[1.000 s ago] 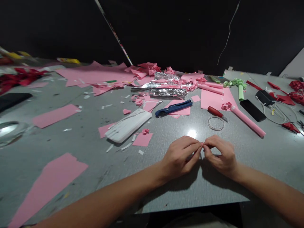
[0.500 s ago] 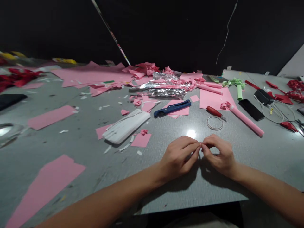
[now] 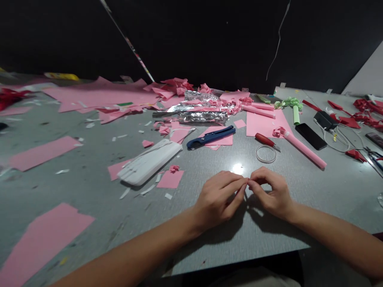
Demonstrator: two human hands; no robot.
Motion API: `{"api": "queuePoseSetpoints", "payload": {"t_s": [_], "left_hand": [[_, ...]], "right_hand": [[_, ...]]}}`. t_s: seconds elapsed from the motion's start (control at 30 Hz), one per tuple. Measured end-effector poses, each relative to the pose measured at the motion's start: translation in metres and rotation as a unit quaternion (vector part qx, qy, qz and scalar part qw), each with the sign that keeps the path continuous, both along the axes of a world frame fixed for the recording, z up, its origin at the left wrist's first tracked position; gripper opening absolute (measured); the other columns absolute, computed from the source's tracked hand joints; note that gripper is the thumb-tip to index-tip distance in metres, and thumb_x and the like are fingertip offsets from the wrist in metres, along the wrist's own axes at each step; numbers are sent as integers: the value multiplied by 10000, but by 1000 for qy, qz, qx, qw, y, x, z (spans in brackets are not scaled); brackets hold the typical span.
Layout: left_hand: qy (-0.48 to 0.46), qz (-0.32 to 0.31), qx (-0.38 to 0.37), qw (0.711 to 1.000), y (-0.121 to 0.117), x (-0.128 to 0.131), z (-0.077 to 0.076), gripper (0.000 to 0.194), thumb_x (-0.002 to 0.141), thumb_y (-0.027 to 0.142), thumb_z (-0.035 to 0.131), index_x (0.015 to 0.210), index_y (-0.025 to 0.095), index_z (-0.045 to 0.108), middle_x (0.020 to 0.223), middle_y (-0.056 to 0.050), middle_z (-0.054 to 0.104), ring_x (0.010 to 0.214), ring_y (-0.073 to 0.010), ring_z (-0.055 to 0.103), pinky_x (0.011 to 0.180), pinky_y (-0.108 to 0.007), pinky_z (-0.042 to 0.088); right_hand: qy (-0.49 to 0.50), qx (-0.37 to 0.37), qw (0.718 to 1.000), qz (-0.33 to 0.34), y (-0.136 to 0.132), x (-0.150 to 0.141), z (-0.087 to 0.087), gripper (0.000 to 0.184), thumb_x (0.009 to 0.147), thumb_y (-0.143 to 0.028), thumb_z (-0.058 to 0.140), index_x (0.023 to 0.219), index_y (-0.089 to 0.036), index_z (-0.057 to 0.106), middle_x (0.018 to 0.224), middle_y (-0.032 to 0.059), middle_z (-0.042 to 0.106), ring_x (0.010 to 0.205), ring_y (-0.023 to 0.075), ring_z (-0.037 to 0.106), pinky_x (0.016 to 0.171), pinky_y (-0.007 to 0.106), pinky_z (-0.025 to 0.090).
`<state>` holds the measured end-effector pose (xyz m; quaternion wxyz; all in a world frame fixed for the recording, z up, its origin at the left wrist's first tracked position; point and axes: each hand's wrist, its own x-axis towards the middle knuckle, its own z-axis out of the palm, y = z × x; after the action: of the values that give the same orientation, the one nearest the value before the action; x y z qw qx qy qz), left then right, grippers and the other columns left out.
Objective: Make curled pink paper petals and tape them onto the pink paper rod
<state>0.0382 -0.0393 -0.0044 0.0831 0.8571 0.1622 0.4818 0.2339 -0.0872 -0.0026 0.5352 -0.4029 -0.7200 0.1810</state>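
Observation:
My left hand (image 3: 220,197) and my right hand (image 3: 271,193) meet above the grey table near its front edge. Both are closed in a pinch, thumb against forefinger, with the fingertips touching or almost touching. Whatever they pinch is tiny and mostly covered by the fingers, so I cannot make it out. Beyond the hands lie a red-handled knife (image 3: 265,139) with a short blade and a coil of thin wire (image 3: 266,154). To the left of my left hand is a pink paper square (image 3: 170,180) with a small crumpled pink paper piece (image 3: 174,169) on it.
A white, flat, elongated object (image 3: 151,161) and a blue hand tool (image 3: 211,137) lie left of centre. Pink paper tubes (image 3: 305,150), a black phone (image 3: 310,136), a cabled adapter (image 3: 324,120) and pliers (image 3: 374,154) are to the right. Crumpled foil (image 3: 203,116) and pink sheets (image 3: 101,93) line the back.
The view has turned slightly to the right, so things on the table appear shifted left. Both hands stay pinched together at the fingertips, with little visible change in their pose.

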Motion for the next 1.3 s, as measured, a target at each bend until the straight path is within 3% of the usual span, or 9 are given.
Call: {"api": "queuePoseSetpoints", "payload": {"t_s": [0.43, 1.1, 1.3], "left_hand": [[12, 16, 25, 999, 0, 2, -4, 119, 1041, 78, 600, 1096, 129, 692, 928, -84, 765, 787, -210, 693, 719, -334, 574], [5, -5, 1, 1000, 0, 3, -8, 119, 1037, 88, 605, 1072, 118, 714, 938, -95, 774, 802, -218, 707, 735, -338, 590], [-23, -1, -24, 999, 3, 0, -2, 132, 1033, 85, 621, 1096, 129, 728, 953, -82, 789, 818, -202, 732, 741, -315, 596]], "right_hand": [[37, -82, 996, 7, -1, -2, -5, 118, 1068, -192, 639, 974, -191, 710, 882, 29, 723, 750, 141, 711, 669, 222, 622], [56, -109, 992, 32, -3, 1, -5, 116, 1060, -173, 640, 958, -211, 683, 888, 11, 698, 772, 137, 690, 699, 222, 609], [61, -100, 992, 53, -2, 3, -5, 73, 1045, -170, 700, 1075, -235, 711, 982, 15, 711, 843, 140, 707, 744, 228, 625]]}}
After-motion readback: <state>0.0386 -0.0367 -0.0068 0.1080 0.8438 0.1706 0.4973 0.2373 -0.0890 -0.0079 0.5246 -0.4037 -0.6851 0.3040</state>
